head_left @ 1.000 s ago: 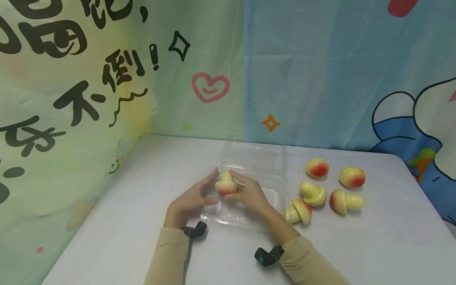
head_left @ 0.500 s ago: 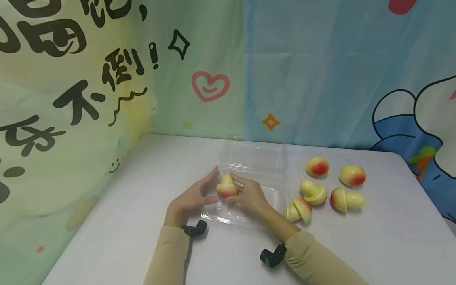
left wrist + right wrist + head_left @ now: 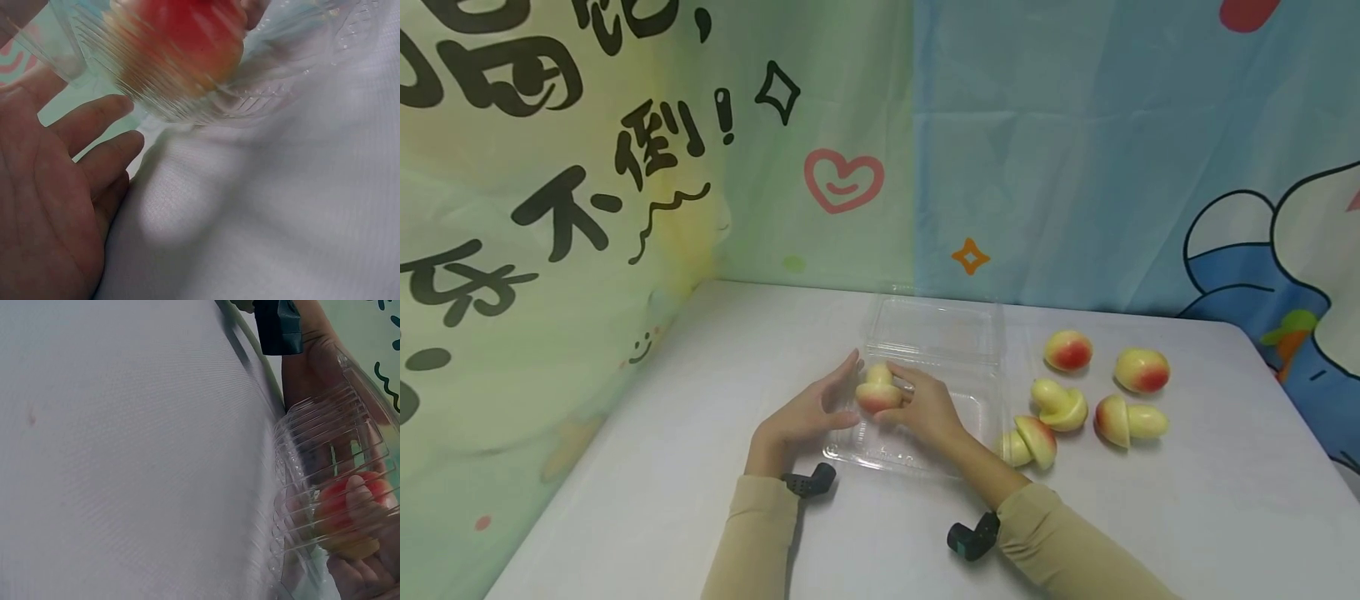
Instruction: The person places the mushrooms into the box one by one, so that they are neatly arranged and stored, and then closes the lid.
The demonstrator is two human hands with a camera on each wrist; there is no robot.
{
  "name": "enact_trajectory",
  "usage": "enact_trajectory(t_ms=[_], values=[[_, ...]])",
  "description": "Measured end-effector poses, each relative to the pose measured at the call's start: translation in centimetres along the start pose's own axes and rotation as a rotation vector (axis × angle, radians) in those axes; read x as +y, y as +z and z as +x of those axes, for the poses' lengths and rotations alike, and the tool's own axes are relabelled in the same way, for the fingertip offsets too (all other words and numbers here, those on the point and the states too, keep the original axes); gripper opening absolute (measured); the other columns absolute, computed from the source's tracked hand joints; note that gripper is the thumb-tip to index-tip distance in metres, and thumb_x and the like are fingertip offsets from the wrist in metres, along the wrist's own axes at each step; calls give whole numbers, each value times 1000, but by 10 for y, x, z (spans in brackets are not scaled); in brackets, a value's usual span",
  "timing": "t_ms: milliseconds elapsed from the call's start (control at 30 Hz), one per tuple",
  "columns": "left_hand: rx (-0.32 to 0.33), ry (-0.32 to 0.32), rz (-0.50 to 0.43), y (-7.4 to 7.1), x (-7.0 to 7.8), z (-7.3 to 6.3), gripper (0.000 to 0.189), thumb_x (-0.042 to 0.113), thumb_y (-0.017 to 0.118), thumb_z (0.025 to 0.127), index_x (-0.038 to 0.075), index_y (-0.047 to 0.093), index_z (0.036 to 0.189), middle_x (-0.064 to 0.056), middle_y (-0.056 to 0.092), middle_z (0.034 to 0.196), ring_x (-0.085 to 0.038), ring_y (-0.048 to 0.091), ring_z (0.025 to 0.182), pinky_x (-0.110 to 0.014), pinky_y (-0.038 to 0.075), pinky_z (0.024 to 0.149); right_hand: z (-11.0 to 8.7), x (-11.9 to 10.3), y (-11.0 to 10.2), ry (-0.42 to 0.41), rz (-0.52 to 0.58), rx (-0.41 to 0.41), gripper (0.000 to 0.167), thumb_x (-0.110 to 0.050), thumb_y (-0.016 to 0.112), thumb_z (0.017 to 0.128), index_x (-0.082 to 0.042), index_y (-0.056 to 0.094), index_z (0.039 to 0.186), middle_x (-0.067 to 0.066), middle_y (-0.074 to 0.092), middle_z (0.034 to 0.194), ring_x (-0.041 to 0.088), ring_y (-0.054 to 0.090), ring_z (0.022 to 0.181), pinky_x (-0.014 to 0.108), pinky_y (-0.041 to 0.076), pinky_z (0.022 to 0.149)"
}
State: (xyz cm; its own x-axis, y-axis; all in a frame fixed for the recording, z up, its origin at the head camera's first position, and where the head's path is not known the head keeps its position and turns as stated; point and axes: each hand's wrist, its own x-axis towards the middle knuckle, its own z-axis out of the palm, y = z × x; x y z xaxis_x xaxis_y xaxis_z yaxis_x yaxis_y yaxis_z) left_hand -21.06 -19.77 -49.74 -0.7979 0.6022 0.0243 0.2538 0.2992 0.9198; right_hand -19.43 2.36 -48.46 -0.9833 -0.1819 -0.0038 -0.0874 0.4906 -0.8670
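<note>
A cream-yellow mushroom-shaped piece with a red-blushed cap stands cap-down in the left part of a clear plastic clamshell box. My right hand pinches it from the right; the right wrist view shows the thumb against the red cap, seen through the ribbed box wall. At the box's left side is my left hand, thumb and fingers spread around that edge. In the left wrist view its fingers are loosely extended beside the clear wall and hold nothing.
The box's transparent lid lies folded back behind it. Right of the box are several similar pieces, including a mushroom-shaped one against its side and a round one. A printed cloth hangs behind the white table.
My right wrist and sleeve have shifted slightly to the right, while the right fingers stay on the mushroom-shaped piece. My left hand has hardly moved.
</note>
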Motion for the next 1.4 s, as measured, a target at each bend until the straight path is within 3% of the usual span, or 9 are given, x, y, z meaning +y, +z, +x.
enact_trajectory(t_ms=[200, 467, 833, 1067, 1400], values=[[-4, 8, -11, 0, -2, 1, 100, 9, 72, 81, 14, 3, 153, -12, 14, 159, -23, 13, 147, -43, 11, 120, -2, -3, -2, 26, 1, -13, 86, -21, 88, 62, -14, 50, 138, 7, 52, 140, 25, 58, 119, 37, 46, 102], [-20, -8, -56, 0, -2, -1, 100, 15, 73, 83, 19, 3, 154, -7, 14, 160, -18, 13, 147, -38, 14, 119, -3, -5, -2, 37, 34, -49, 85, -20, 87, 65, -11, 48, 140, 8, 50, 142, 27, 59, 118, 33, 51, 95], [-18, -15, -34, 0, -1, -1, 99, 24, 73, 83, 24, 4, 154, -4, 15, 160, -14, 15, 147, -37, 12, 120, 0, -4, -6, 50, 7, -84, 82, -27, 85, 69, -7, 47, 140, 10, 53, 140, 29, 50, 128, 43, 41, 106], [-22, -26, -33, 0, 3, 1, 96, 18, 71, 85, 27, 4, 153, -3, 15, 160, -12, 15, 147, -37, 12, 120, 1, -4, -8, 92, 121, -67, 74, -20, 85, 70, -5, 50, 133, 13, 56, 134, 31, 58, 119, 40, 50, 98], [-4, -50, -29, 2, 3, -2, 96, 14, 71, 85, 25, 5, 154, -2, 18, 159, -13, 14, 147, -39, 10, 120, 3, -5, -8, 115, 43, -65, 70, -27, 85, 69, -7, 56, 130, 9, 59, 132, 28, 61, 115, 38, 50, 97]])
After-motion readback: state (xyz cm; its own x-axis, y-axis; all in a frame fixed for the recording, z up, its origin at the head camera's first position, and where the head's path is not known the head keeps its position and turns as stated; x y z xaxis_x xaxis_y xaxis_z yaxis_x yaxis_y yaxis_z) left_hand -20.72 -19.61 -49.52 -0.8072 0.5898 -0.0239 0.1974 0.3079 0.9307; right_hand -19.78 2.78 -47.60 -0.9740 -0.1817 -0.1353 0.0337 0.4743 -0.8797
